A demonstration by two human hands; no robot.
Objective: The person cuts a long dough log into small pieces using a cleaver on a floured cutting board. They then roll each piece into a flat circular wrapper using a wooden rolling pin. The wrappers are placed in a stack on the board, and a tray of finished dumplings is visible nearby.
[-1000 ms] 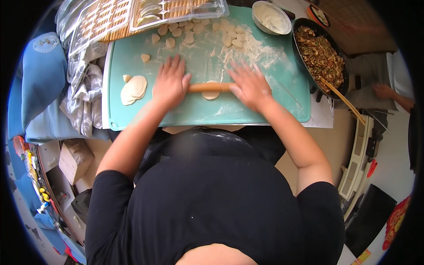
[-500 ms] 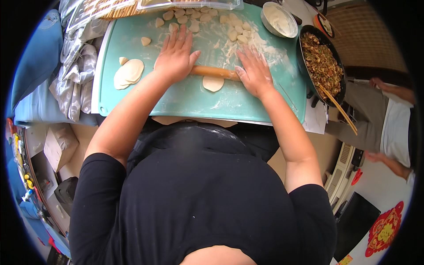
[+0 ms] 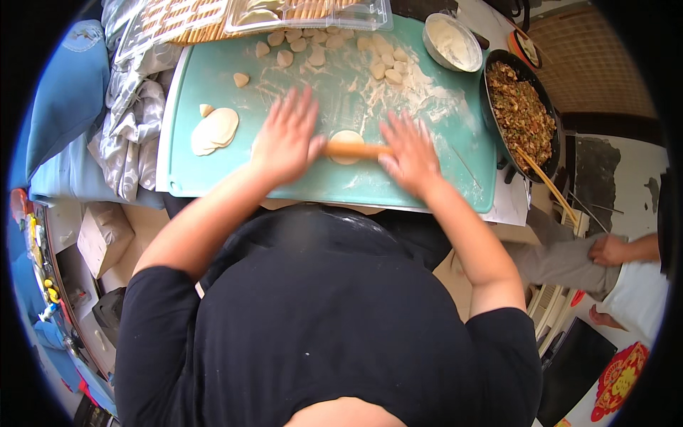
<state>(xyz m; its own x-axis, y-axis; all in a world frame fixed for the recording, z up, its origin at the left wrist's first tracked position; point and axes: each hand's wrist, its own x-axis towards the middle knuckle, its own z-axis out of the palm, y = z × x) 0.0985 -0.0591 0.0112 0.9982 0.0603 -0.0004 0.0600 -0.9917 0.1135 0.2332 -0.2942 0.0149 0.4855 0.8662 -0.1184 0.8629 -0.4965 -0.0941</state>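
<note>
My left hand (image 3: 287,139) and my right hand (image 3: 411,155) lie flat with fingers stretched out, palms pressing on the two ends of a wooden rolling pin (image 3: 363,150). Under the middle of the pin is a round dough wrapper (image 3: 346,136), showing on both sides of it. Both hands are slightly blurred, and they hide the pin's ends. Left of my left hand, a few overlapping rolled wrappers (image 3: 215,129) lie on the green board (image 3: 235,171), a small dough lump (image 3: 205,110) beside them. Several floured dough pieces (image 3: 388,65) lie toward the far edge.
A bowl (image 3: 467,65) of flour stands at the board's far right corner. Beside it, a black pan (image 3: 557,139) holds chopped filling, with chopsticks (image 3: 548,186) across its near rim. Clear plastic trays (image 3: 345,20) line the far edge. Another person's hand (image 3: 608,250) shows at right.
Both hands have rolled the pin toward me, from the wrapper's far edge onto its middle. The view has shifted slightly. The other person at right has changed posture.
</note>
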